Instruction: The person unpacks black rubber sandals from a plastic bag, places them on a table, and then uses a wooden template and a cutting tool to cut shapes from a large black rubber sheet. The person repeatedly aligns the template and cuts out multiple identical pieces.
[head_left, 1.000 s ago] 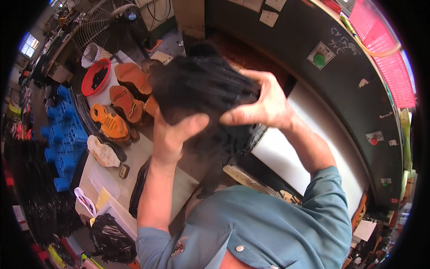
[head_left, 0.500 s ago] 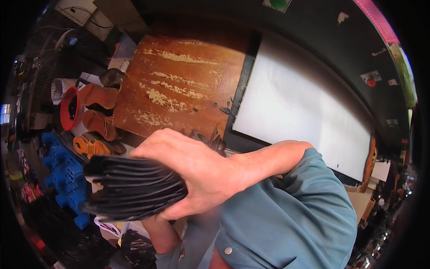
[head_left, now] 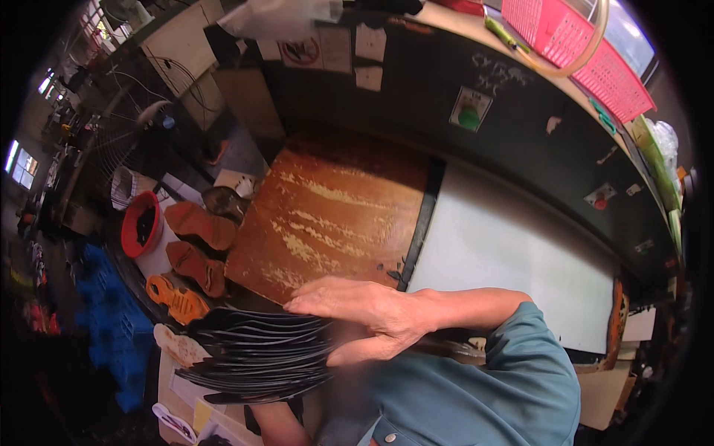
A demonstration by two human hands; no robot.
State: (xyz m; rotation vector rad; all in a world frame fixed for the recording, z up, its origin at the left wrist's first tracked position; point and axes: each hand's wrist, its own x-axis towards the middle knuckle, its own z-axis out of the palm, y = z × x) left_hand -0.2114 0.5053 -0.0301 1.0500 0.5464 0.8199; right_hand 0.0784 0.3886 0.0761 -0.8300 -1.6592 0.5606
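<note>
A thick stack of thin, black, flat pieces [head_left: 260, 349] is fanned out at lower left, its layered edges showing. My right hand [head_left: 375, 316] reaches across from the right and grips the stack's right end, fingers along the top and thumb below. My left forearm [head_left: 279, 424] comes up beneath the stack; the left hand itself is hidden behind it. Just beyond the pieces lies a worn brown board [head_left: 335, 215] with pale scraped streaks. Small black scraps [head_left: 390, 271] lie at its near right corner. A pale sole-shaped piece [head_left: 178, 346] shows beside the stack's left end.
Reddish-brown sole shapes [head_left: 197, 227] and an orange one [head_left: 178, 299] lie left of the board, near a red bowl [head_left: 141, 223] holding dark bits. Right of it is a white panel [head_left: 506, 253]. A dark machine wall with a green button [head_left: 468, 117] rises behind. Blue crates [head_left: 111, 327] stand at left.
The view has tilted up, showing more of the machine wall and a pink basket. My right hand still grips the black stack, whose layers now look more spread.
</note>
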